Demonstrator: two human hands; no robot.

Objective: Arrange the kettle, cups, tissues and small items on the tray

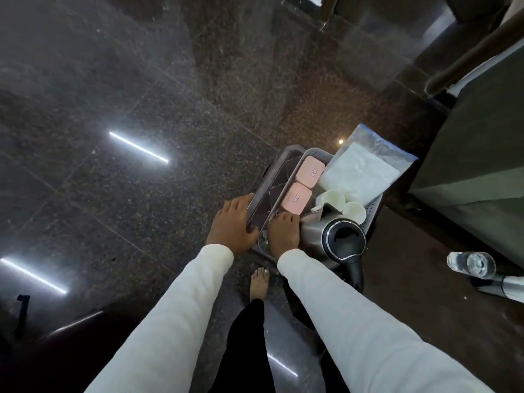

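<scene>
Tray (pixel 374 207), grey and perforated, sits right of frame centre on a dark surface's edge, already loaded. Counted from the head view: one steel kettle (pixel 337 239) at its near end, two white cups (pixel 344 204), one tissue packet (pixel 365 168), two pink boxes (pixel 303 182). Left hand (pixel 234 226) grips a dark glossy panel (pixel 269 188) beside the tray; right hand (pixel 283 232) rests, fingers curled, on the tray's near rim, beside the kettle. Loading looks nearly finished; next probably comes steadying the tray and squaring the items. One clear glass (pixel 470 263) stands apart, lower right.
</scene>
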